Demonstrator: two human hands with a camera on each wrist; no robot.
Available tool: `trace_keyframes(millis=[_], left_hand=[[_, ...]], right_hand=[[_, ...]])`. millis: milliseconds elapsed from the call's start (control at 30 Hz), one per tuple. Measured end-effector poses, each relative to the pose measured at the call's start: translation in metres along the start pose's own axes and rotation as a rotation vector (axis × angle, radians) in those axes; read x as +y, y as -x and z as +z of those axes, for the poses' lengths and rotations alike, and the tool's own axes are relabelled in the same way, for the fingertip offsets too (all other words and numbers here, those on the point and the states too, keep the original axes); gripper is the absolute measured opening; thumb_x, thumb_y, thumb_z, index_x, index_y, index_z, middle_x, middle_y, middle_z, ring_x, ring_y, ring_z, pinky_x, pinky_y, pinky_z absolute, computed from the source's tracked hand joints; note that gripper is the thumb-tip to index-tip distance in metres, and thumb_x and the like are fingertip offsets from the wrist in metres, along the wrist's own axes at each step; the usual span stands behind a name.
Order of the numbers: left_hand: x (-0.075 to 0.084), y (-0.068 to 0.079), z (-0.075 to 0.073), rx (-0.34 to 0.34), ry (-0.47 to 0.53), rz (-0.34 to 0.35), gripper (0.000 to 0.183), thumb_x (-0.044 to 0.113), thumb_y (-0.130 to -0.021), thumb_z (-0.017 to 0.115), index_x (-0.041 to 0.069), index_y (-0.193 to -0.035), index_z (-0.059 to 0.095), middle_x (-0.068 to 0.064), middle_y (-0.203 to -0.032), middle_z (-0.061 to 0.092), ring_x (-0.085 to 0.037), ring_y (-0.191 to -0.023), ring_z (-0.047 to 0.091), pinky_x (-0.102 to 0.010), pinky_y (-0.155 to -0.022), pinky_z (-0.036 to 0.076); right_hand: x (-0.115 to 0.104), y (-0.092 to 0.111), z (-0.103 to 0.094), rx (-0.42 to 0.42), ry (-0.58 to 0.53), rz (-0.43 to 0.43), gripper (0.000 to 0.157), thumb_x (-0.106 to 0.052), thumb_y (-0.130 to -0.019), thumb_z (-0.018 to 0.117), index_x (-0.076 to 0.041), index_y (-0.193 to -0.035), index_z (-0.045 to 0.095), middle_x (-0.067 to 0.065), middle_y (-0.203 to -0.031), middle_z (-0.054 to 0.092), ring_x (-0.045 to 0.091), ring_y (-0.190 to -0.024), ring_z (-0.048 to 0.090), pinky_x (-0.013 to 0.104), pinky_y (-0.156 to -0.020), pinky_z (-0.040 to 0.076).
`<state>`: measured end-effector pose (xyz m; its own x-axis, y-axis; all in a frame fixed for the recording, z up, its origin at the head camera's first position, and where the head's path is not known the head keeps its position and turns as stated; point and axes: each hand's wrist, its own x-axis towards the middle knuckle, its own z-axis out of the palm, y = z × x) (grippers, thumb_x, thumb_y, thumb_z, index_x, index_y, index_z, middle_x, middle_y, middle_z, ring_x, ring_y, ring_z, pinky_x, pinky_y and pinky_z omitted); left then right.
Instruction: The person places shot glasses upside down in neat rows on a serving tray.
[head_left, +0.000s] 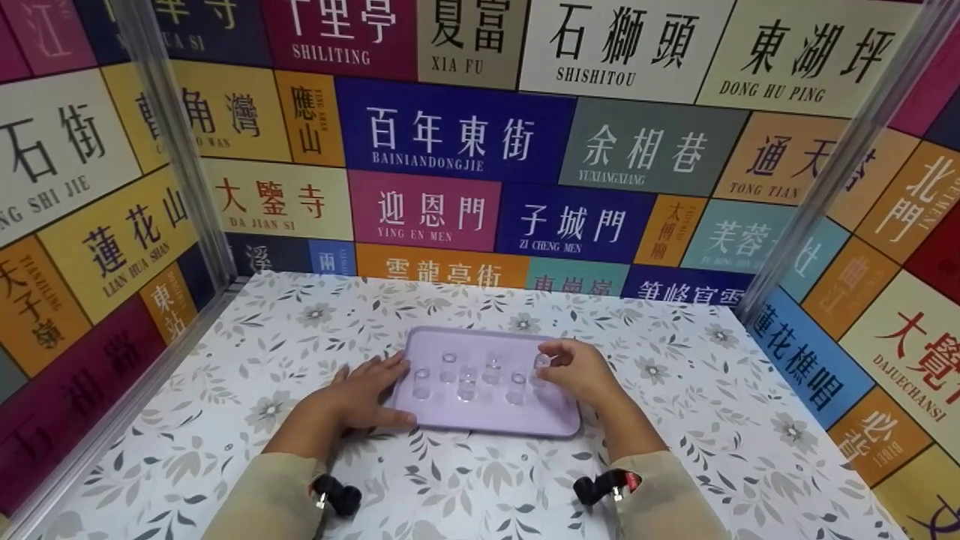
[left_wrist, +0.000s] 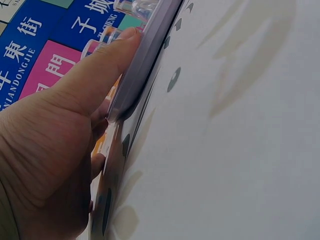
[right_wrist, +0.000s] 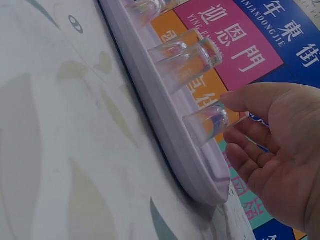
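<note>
On the table stands a lilac tray point(head_left: 491, 427) with raised edges, holding several small clear glasses point(head_left: 466, 386) in two loose rows. My right hand point(head_left: 581, 371) reaches over the tray's right end and pinches the small glass point(head_left: 541, 364) there between thumb and fingers. In the right wrist view, another glass point(right_wrist: 207, 122) partly covers the fingertips of the right hand point(right_wrist: 280, 145). At the tray's left end my left hand point(head_left: 371, 394) lies with fingers stretched along the edge. Its thumb point(left_wrist: 107, 65) rests straight at the near rim.
A white tablecloth point(head_left: 315, 322) printed with grey leaves and flowers covers the table. Walls of coloured panels with Chinese place names point(head_left: 457, 135) rise at the back and both sides. Clear corner strips point(head_left: 817, 165) join the walls. Black devices point(head_left: 341, 495) sit at both wrists.
</note>
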<state>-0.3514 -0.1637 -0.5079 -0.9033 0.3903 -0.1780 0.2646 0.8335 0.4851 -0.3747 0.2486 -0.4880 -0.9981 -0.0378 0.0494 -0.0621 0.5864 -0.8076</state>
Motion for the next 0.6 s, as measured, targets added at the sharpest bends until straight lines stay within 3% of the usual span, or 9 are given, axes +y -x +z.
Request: trace_keyframes(millis=[333,600], left_hand=[[0.002,-0.002,0.004,0.017,-0.001,-0.007,0.112,0.084,-0.081,0.071,0.035,-0.171,0.027,0.013,-0.182,0.012,-0.039,-0.170,0.005,-0.073,-0.132,-0.007],[0.009,-0.005,0.007,0.060,0.022,-0.033,0.105,0.085,-0.087,0.063,0.034,-0.171,0.027,0.010,-0.182,0.016,-0.034,-0.170,0.011,-0.072,-0.133,-0.003]], right_hand=[[0.001,0.004,-0.018,0.045,0.006,-0.013,0.043,-0.030,-0.098,0.077,-0.014,-0.138,0.071,0.008,-0.131,0.074,0.025,-0.121,0.068,0.040,-0.102,0.058],[0.005,0.006,-0.030,0.076,-0.008,-0.009,0.046,-0.037,-0.102,0.072,-0.016,-0.143,0.066,0.008,-0.133,0.072,0.026,-0.124,0.066,0.043,-0.106,0.055]])
